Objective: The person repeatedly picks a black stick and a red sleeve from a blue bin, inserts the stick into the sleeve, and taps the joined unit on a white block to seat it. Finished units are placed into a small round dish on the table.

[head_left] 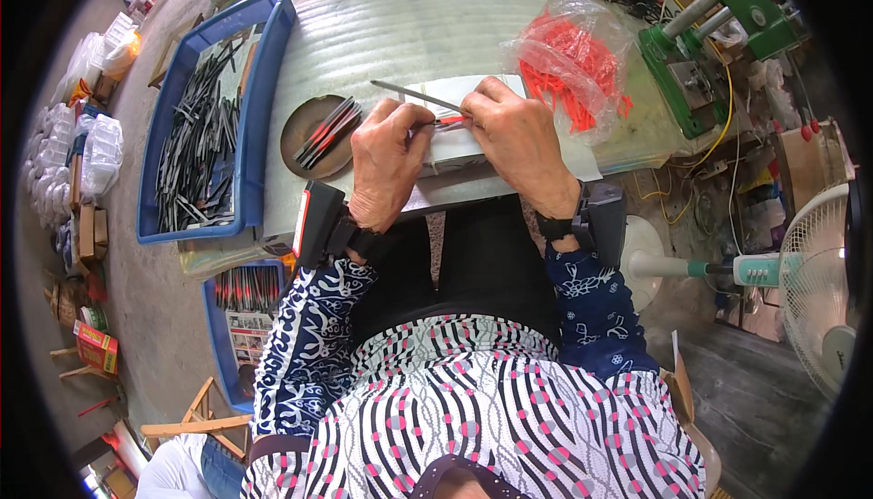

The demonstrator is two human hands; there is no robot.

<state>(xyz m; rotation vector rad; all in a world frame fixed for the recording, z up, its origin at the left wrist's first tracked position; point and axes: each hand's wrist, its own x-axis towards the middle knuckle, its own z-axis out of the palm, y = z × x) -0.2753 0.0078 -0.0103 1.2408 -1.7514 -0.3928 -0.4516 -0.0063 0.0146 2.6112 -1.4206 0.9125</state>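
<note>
My two hands meet over a white pad (459, 143) at the near edge of the worktable. My left hand (391, 158) pinches one end of a small red-and-dark piece (449, 121). At its other end are the closed fingers of my right hand (516, 133). A long, thin grey strip (414, 94) slants up and left from my right fingertips, which seem to hold it too. Left of my left hand, a round brown dish (295, 132) holds several slim black-and-red pieces (326, 135). My fingers hide parts of the held pieces.
A blue tray (256, 140) of dark strips stands at the left; another blue tray (218, 331) sits lower. A clear bag of red plastic pieces (568, 63) lies at the right, before a green hand press (677, 81). A fan (823, 285) stands at far right.
</note>
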